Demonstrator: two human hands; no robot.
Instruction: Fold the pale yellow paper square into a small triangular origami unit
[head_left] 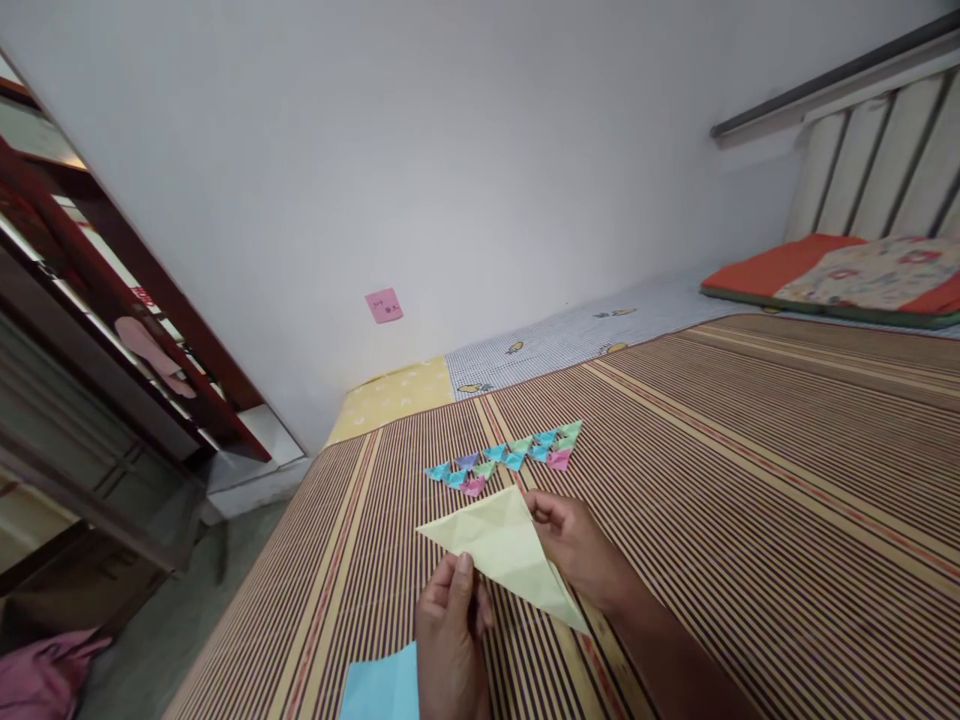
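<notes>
A pale yellow sheet of paper (499, 540), folded into a triangle with crease lines on it, is held up between my two hands. My left hand (454, 620) pinches its lower left edge, thumb on top. At the upper right edge my right hand (574, 545) grips the paper, its fingertips partly hidden behind it. Beyond the paper, small folded paper triangles (514, 460) in blue, green, purple and pink lie in rows on the striped mat (712, 480). Beside my left wrist lies a light blue sheet of paper (382, 685).
A pink note (384, 306) sticks to the white wall (465, 150). Yellow cloth (394, 400) and checked cloth (540, 350) border the mat. Folded orange bedding (840, 275) lies at the far right below a radiator (877, 160). The mat's left edge drops to the floor (247, 545).
</notes>
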